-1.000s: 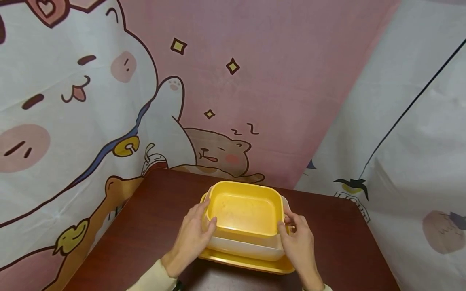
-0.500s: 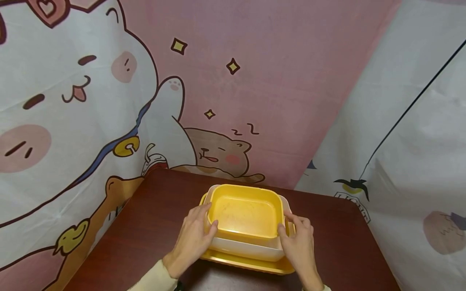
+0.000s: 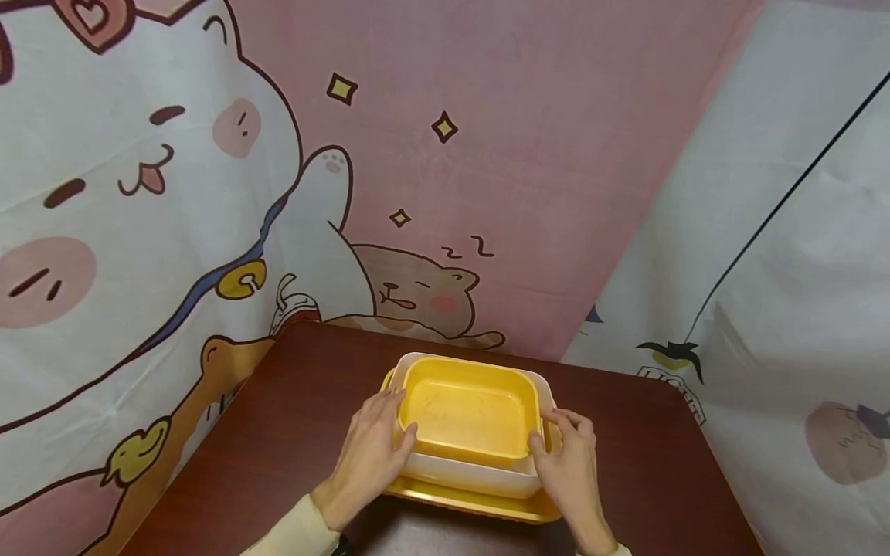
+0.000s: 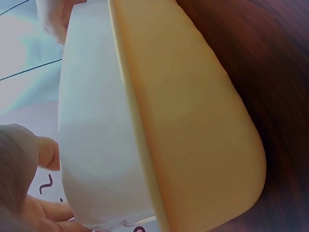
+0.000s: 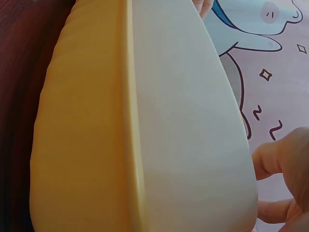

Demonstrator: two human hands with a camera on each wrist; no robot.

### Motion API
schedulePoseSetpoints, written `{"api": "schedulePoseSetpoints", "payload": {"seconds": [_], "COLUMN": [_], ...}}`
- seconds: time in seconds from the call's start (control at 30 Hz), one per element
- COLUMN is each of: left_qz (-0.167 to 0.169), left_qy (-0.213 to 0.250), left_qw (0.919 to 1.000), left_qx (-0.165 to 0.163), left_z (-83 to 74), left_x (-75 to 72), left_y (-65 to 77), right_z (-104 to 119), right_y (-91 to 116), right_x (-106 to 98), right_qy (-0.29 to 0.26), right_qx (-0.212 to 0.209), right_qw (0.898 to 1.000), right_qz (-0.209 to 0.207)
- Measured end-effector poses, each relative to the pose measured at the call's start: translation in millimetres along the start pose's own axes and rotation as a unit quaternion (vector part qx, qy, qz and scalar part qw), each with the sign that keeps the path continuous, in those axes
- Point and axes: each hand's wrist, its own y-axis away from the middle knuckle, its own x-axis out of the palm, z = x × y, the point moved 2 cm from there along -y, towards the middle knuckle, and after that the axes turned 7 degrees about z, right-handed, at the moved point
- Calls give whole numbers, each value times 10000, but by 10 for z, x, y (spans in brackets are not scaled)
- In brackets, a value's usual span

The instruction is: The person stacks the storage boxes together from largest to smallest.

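Three rectangular plastic basins stand nested on the table in the head view. The small yellow basin (image 3: pixel 466 417) sits inside the white basin (image 3: pixel 473 476), which is in the large yellow basin (image 3: pixel 473 506). My left hand (image 3: pixel 368 455) holds the small basin's left side, with the thumb near its front corner. My right hand (image 3: pixel 572 463) grips its right side between thumb and fingers. Both wrist views show the white basin (image 4: pixel 96 111) rising above the large basin's rim and outer wall (image 5: pixel 79 121). The small basin's underside is hidden.
The dark brown wooden table (image 3: pixel 278 417) extends on both sides of the basins. Behind it hangs a pink and white cloth (image 3: pixel 528 193) printed with cartoon animals. Pale sleeves (image 3: pixel 299 529) cover my forearms.
The small yellow basin has sunk lower into the white basin, and more of the white rim shows at the back. My hands have kept hold of it and barely shifted.
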Motion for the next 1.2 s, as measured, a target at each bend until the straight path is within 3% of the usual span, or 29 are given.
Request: {"api": "schedulePoseSetpoints", "payload": {"seconds": [0.23,0.4,1.2], "left_qz": [23,189,515], "left_qy": [-183,-361,-548], "left_qw": [9998,9992,9972], "left_qx": [116,6,-34], "left_z": [1,3,-23], "left_x": [29,44,55], "left_y": [7,14,-15], "right_z": [-26,-35,-109], "right_y": [-13,-20,-46], "right_x": [8,22,102], "right_qy": [107,155,448], "right_qx": [-60,-56,48], "right_qw": [9999,9997,9975], "right_qz": [117,174,536]}}
